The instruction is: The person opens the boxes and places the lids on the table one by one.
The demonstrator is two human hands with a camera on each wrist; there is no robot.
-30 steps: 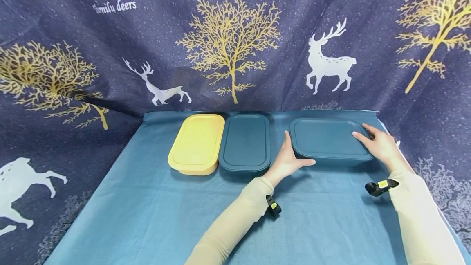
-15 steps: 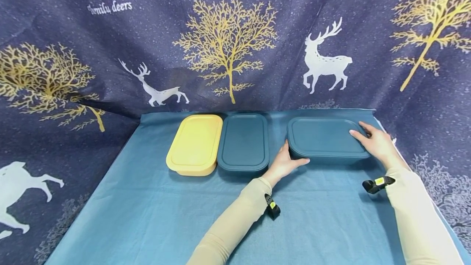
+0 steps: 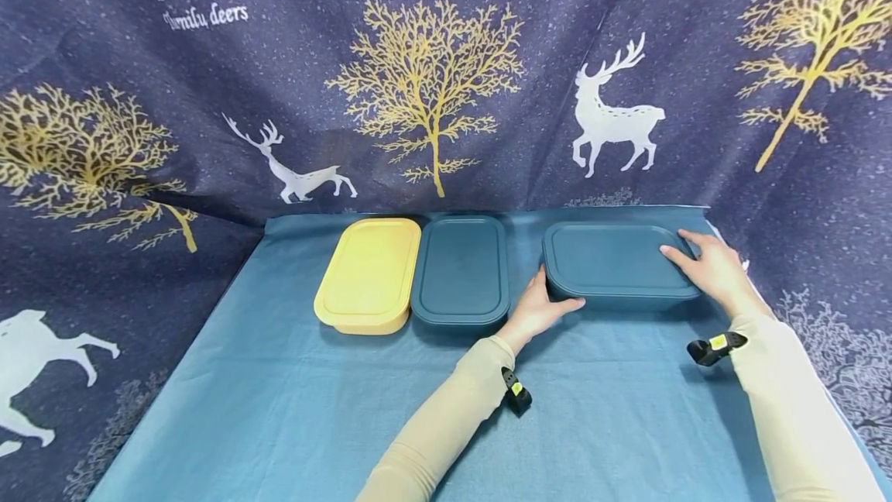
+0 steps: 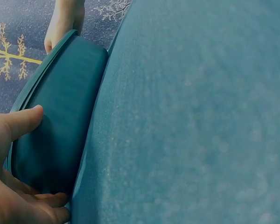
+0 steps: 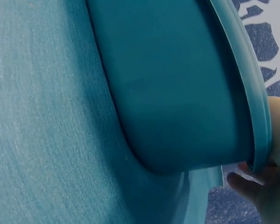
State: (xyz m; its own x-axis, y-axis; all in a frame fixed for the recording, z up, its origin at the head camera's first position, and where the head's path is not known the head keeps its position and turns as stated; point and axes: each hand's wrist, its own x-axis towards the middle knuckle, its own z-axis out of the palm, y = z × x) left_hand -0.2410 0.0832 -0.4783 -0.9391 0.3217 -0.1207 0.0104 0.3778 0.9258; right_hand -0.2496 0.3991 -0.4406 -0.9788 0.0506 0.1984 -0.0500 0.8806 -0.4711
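Observation:
A dark blue lidded food container (image 3: 620, 260) lies lengthwise at the right of the table, one hand at each end. My left hand (image 3: 535, 314) holds its left end; in the left wrist view the thumb (image 4: 25, 122) lies along the long side and the fingers (image 4: 49, 205) bend round the end, low near the cloth. My right hand (image 3: 718, 271) grips the right end, thumb over the lid edge and fingers at the far corner. In the right wrist view the container wall (image 5: 172, 93) hides part of that hand.
A second dark blue container (image 3: 461, 269) and a yellow container (image 3: 369, 273), both lidded, stand side by side left of my left hand. Blue cloth (image 3: 293, 409) covers the table. A patterned curtain (image 3: 516, 138) hangs right behind it.
My left hand has closed in on the container's left end, its thumb drawing back to the front corner. The right hand keeps its grip. The whole head view shifts slightly.

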